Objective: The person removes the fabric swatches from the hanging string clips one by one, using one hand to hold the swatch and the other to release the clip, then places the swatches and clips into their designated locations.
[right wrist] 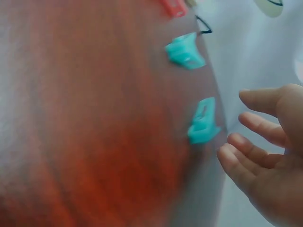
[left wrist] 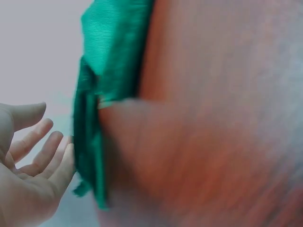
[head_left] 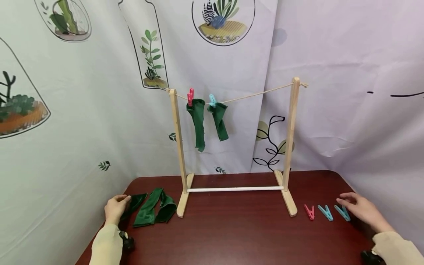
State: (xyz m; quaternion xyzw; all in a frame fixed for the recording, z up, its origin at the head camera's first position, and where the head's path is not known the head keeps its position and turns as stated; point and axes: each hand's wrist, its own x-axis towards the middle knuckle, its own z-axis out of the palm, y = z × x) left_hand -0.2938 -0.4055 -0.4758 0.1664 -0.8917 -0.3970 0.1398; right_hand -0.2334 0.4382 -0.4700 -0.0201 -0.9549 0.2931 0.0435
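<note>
At the table's left edge my left hand (head_left: 116,209) hovers beside a dark green cloth strip (head_left: 135,204). In the left wrist view its fingers (left wrist: 42,153) are loosely bent, apart from the thumb, with nothing between them. A second green cloth piece (head_left: 149,211), folded into an inverted V, lies just right of it. Over on the right, my right hand (head_left: 362,209) is above the rightmost blue clothespin (head_left: 342,212). Its thumb and fingers are spread, holding nothing. Another blue clothespin (head_left: 326,212) and a red clothespin (head_left: 309,212) lie in a row to the left.
A wooden drying rack (head_left: 289,136) stands at the table's back, a rope (head_left: 255,95) strung between its posts. Two green cloth pieces hang there, one from a red clothespin (head_left: 190,97), one from a blue clothespin (head_left: 212,100). A printed curtain (head_left: 228,66) hangs behind the table (head_left: 232,232).
</note>
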